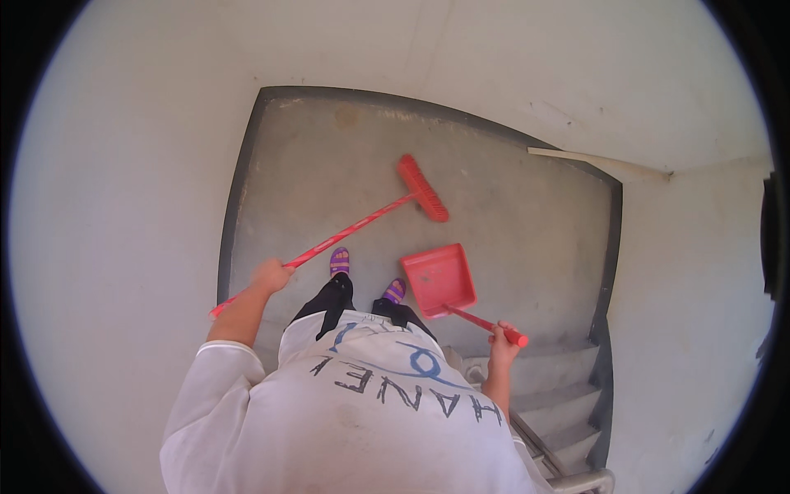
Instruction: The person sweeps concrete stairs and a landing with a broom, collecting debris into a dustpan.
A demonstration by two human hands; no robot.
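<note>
My left hand [271, 276] grips the red and white handle of a red push broom [423, 188]. The handle slants from beside my left forearm up to the broom head, whose bristles are over the concrete floor [321, 167] in front of my feet. In my right hand [503, 343] is the upper end of the handle of a red plastic dustpan [439, 278]. Its pan lies to the right of my feet, with the open side towards the broom. A little dark dirt shows in the pan. Broom head and pan are apart.
Concrete stairs [555, 376] adjoin the landing at the lower right, beside a metal handrail [583, 480]. Pale walls with a dark grey skirting band [237, 197] enclose the floor. A thin pipe [592, 157] runs along the far right wall. My purple sandals [339, 262] stand near the dustpan.
</note>
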